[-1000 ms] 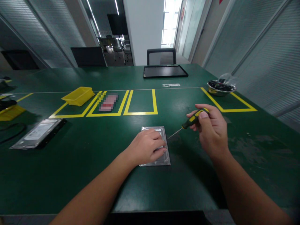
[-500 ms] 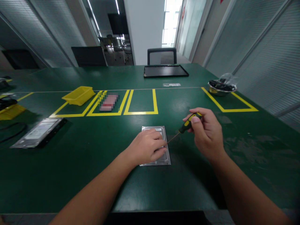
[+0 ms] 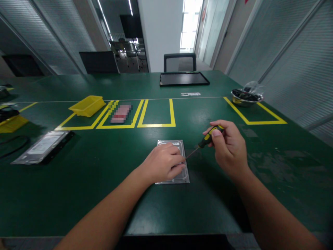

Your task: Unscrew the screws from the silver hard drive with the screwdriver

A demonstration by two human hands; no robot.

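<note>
A silver hard drive [image 3: 183, 177] lies flat on the green table in front of me. My left hand [image 3: 166, 162] rests over it, its fingers bent toward the drive's right edge; what they grip, if anything, is hidden. In my right hand [image 3: 229, 146] is a screwdriver [image 3: 208, 138] with a green and yellow handle, tilted down to the left. The screwdriver's tip reaches the drive's right edge, beside my left fingertips.
At left lie a second drive [image 3: 45, 146] and a yellow tray [image 3: 88, 106]. A pixelated pink object [image 3: 121, 114] sits inside yellow tape. Farther back are a black flat panel [image 3: 184, 79] and a metal bowl [image 3: 246, 101] of dark items.
</note>
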